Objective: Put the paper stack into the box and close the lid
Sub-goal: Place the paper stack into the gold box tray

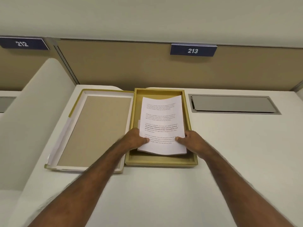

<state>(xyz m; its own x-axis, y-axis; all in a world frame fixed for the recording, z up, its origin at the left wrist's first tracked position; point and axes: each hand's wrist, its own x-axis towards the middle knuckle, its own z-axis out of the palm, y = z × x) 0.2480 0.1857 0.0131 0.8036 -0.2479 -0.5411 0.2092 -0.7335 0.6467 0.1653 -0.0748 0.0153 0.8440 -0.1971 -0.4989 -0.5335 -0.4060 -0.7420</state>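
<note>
A shallow gold box lies open in the middle of the white desk. A white paper stack with printed text is inside its walls, slightly bowed, its near end lifted. My left hand grips the stack's near left edge, thumb on top. My right hand grips the near right edge the same way. The box's lid lies upside down just left of the box, its tan inside facing up.
A grey recessed cable hatch sits in the desk to the right of the box. A tan partition with a "213" sign rises behind. A white curved divider stands on the left.
</note>
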